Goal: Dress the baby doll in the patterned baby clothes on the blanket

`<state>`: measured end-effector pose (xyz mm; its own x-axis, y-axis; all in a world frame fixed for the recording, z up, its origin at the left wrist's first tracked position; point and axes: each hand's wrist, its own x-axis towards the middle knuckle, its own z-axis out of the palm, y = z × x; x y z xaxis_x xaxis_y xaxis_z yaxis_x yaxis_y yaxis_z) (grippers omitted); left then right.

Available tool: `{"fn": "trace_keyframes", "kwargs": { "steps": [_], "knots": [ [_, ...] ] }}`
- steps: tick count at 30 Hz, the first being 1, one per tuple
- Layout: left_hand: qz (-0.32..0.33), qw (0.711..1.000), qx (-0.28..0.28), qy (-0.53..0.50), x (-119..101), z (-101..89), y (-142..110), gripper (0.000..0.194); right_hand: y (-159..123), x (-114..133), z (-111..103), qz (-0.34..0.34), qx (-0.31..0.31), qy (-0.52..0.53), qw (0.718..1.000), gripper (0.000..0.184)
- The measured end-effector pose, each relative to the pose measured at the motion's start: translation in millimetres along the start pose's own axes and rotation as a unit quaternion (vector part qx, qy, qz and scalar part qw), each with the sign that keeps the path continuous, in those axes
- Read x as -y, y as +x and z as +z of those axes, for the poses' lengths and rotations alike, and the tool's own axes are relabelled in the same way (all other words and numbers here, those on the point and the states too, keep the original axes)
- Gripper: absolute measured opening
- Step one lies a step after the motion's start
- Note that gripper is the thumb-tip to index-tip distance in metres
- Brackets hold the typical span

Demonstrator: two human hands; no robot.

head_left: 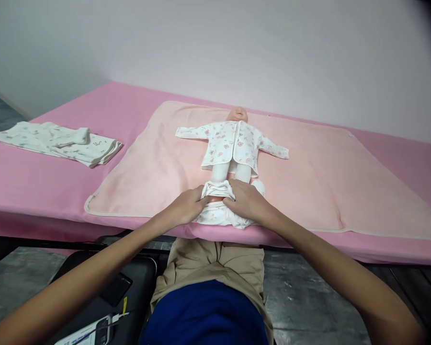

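Observation:
A baby doll (238, 114) lies on its back, head toward the wall, arms spread. It wears a white printed jacket (221, 143), and its pale legs (220, 172) point toward me. White printed baby pants (213, 215) are bunched around the lower end of one leg. My left hand (188, 206) pinches the gathered cloth on its left side. On the other side, my right hand (246, 197) grips the same cloth, thumb inward. Between the thumbs a bit of skin-coloured surface shows. Beside my right hand is a small white rounded end (258, 187), perhaps the other foot.
A peach blanket (309, 191) lies under the doll on a pink-covered bed (129, 100) against the wall. Folded white printed clothes (64, 143) rest at the left. Below the bed edge, a black seat (143, 268) holds a dark phone (117, 289) and a white device with a cable (89, 330).

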<state>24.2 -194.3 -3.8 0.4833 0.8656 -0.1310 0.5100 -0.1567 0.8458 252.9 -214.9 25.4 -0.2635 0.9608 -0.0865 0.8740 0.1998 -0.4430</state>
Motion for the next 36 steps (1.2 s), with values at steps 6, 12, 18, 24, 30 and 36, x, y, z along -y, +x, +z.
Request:
{"fn": "trace_keyframes", "kwargs": {
  "steps": [6,12,18,24,30,36],
  "knots": [
    [0.116,0.991,-0.061,-0.014,-3,-19.8,29,0.036,14,-31,-16,-0.135,-0.097,0.132,0.977,0.015],
    [0.175,0.973,-0.011,0.148,2,-59.5,48,0.038,22,-77,-45,-0.158,-0.025,0.221,0.962,0.03],
    [0.232,0.951,0.105,0.177,-55,-48.5,75,0.05,25,-95,-29,-0.184,-0.013,0.3,0.936,0.03],
    [0.133,0.923,0.359,-0.027,-72,-37.3,143,0.039,28,-107,-13,-0.159,0.062,0.514,0.84,0.04],
    [0.08,0.906,0.399,-0.115,-48,-38.1,152,0.038,25,-105,-22,-0.143,0.086,0.48,0.861,0.047],
    [0.11,0.904,0.378,-0.169,-35,-36.4,150,0.035,43,-100,-14,-0.07,0.138,0.639,0.754,0.048]
  ]
}}
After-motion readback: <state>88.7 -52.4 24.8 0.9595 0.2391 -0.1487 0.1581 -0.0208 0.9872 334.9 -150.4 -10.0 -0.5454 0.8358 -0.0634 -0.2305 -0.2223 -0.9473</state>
